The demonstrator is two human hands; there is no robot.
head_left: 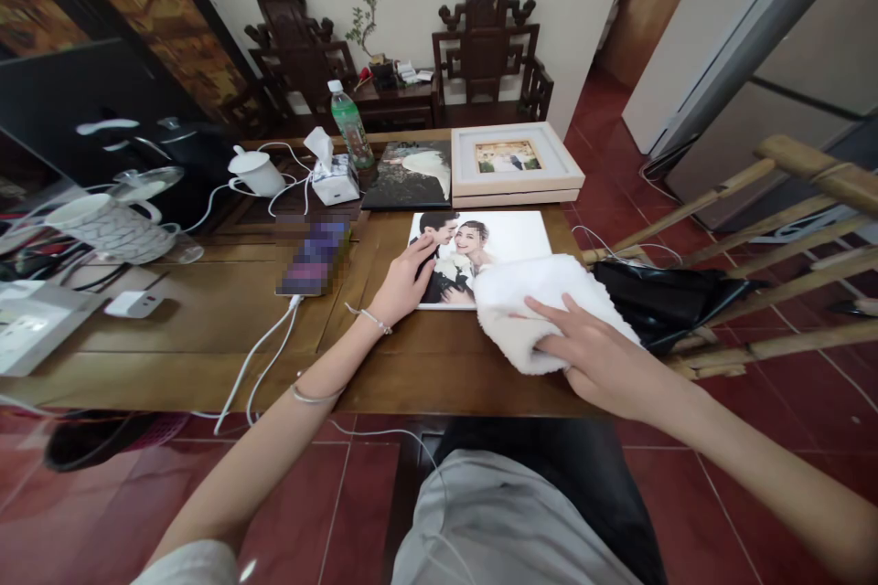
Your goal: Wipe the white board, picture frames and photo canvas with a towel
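A white-edged photo panel of a couple [511,233] lies flat on the wooden table [412,375] in front of me. My left hand [404,279] rests on its left edge, fingers stretched over the picture. A folded white cloth [569,279] covers the panel's lower right corner and hangs past it onto the table. My right hand [594,347] is on the cloth, with some fingers spread on top and the thumb side tucked at its fold, gripping it. Behind the panel lie a dark photo panel [404,178] and a cream picture frame [572,169].
Left of the panel are a phone [315,260] with a cable, a tissue box [336,181], a bottle [351,123], a lidded cup [257,172], a patterned mug [113,228] and a power strip [34,324]. A bamboo chair [741,352] and black bag [651,297] stand right.
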